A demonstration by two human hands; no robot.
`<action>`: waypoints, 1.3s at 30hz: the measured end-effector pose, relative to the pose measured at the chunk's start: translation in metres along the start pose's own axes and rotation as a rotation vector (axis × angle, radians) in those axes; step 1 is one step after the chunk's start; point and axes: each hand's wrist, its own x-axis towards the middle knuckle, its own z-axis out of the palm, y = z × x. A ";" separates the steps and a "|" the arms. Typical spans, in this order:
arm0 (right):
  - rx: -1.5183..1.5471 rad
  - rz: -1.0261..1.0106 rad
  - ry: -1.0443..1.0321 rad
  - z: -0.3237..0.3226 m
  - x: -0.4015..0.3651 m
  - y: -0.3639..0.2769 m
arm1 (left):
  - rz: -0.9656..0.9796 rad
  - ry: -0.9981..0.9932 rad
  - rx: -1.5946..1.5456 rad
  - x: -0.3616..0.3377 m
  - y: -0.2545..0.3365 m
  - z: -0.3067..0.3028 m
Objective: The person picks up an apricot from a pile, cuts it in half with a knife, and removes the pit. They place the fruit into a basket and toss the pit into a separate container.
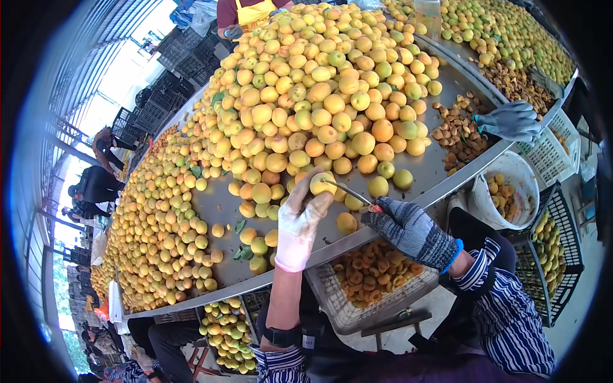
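My left hand [302, 223], in a white and pink glove, holds a yellow apricot [322, 184] between thumb and fingers above the metal table's near part. My right hand [414, 233], in a grey knitted glove with a blue cuff, is closed around the red handle of a thin metal tool [348, 190]. The tool's far end reaches the apricot; whether it has gone in is too small to tell. Beyond both hands rises a large heap of whole apricots [306, 96]. Below them a white basket [357, 313] holds halved apricots.
The metal table edge [268, 276] curves in front. On the right are a pile of pits [458, 131], grey gloves [511, 121], a white bucket [531, 198] and a black crate [568, 281]. A person in a yellow apron [255, 14] stands across; other people are at the left.
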 end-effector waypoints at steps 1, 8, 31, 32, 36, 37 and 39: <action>-0.093 -0.001 -0.002 0.000 0.000 -0.001 | -0.002 -0.001 0.001 0.000 -0.001 0.000; -0.089 -0.015 0.040 0.011 0.003 0.015 | 0.000 0.011 0.228 0.007 -0.016 -0.001; -0.219 -0.070 0.145 0.028 0.009 0.038 | -0.181 0.069 0.033 0.009 -0.026 0.028; -0.157 -0.041 0.129 0.028 0.011 0.038 | -0.181 0.072 0.031 0.011 -0.027 0.030; -0.230 -0.036 0.162 0.034 0.012 0.043 | -0.488 0.052 -0.388 0.015 -0.028 0.031; -0.236 -0.042 0.161 0.033 0.012 0.041 | -0.458 0.049 -0.367 0.016 -0.029 0.032; -0.239 -0.043 0.163 0.033 0.013 0.039 | -0.433 0.040 -0.343 0.016 -0.034 0.034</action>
